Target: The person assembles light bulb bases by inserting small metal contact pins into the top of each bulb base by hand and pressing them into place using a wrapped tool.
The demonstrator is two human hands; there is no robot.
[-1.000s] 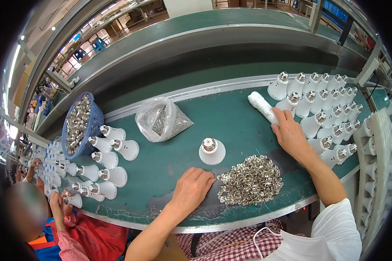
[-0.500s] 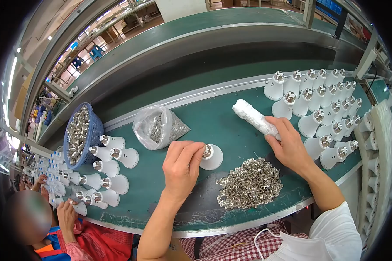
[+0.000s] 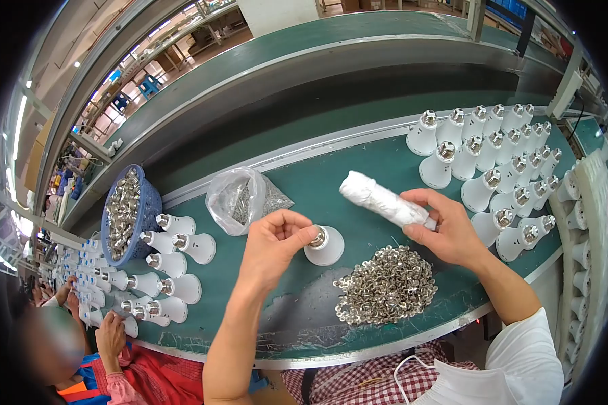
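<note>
My left hand (image 3: pixel 277 244) is closed, thumb and forefinger pinched at the metal cap of a white bulb (image 3: pixel 325 247) that stands upright on the green table. Whatever lies between the fingertips is too small to make out. In my right hand (image 3: pixel 442 226) is a white wrapped stick (image 3: pixel 382 200), gripped at its right end, its other end pointing up and left above the table. A pile of small metal contacts (image 3: pixel 387 285) lies in front of the bulb, between my forearms.
Rows of bulbs (image 3: pixel 478 192) stand at the right. Left of centre are a clear bag of pins (image 3: pixel 244 201), a blue basket (image 3: pixel 146 214) of metal caps and more bulbs (image 3: pixel 185 288). A co-worker's hand (image 3: pixel 110 334) is at the lower left.
My left hand has risen from the table to the bulb's cap. My right hand has lifted the white stick and brought it left, towards the bulb.
</note>
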